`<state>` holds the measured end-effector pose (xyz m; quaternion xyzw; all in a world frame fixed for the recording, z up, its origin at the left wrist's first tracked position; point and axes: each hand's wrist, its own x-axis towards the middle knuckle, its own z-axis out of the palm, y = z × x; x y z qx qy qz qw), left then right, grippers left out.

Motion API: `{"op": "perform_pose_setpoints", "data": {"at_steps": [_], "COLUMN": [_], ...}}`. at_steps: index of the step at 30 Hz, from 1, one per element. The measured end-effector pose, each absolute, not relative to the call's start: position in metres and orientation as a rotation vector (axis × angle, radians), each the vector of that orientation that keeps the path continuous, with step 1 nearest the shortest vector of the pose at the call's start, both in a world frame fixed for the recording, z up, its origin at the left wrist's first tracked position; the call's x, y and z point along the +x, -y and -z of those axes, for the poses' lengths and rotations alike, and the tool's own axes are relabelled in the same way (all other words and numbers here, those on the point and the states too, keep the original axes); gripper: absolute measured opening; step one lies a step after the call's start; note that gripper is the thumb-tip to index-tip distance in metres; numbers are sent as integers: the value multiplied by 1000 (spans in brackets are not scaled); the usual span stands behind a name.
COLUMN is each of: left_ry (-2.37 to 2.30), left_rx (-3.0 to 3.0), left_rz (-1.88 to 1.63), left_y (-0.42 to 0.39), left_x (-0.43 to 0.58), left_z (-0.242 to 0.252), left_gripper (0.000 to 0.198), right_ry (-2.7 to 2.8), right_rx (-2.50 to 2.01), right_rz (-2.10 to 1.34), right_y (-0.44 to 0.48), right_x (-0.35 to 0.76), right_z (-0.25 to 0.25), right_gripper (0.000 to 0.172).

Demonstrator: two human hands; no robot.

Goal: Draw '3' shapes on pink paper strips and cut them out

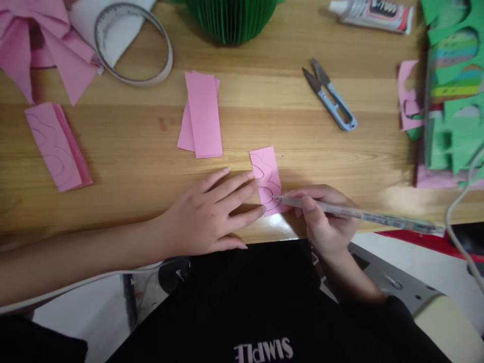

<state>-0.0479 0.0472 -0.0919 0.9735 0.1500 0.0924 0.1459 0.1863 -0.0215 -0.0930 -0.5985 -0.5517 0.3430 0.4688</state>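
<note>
At centre frame, the strip (269,174) is touched at its left edge by the left hand (212,214), spread and grasping nothing, apparently against slipping; the pen (381,220) is pinched by the right hand (328,219) near its tip, likely for control.

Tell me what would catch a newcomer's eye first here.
Probably the right hand, near the middle, holding a pen to a pink paper strip marked with curves, while the left hand touches its left side. Next might come the pleated green shape at top centre and the pink bow in the top left corner.
</note>
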Motion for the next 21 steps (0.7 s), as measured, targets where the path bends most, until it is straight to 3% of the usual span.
{"op": "perform_pose_setpoints", "data": {"at_steps": [13, 18, 21], "left_ry": [-491, -587, -613], "left_rx": [2961, 2958, 2941], "left_rz": [-589, -660, -654], "left_y": [-47, -46, -41], "left_x": [-49, -41, -34], "left_z": [89, 86, 84], "left_gripper": [36, 14, 16], "right_ry": [1082, 1264, 1480], "right_rx": [-1387, -1469, -1553], "right_rz": [-839, -767, -667], "right_y": [15, 15, 11], "right_x": [178, 178, 174], "right_z": [100, 103, 101], "right_gripper": [27, 20, 19]}}
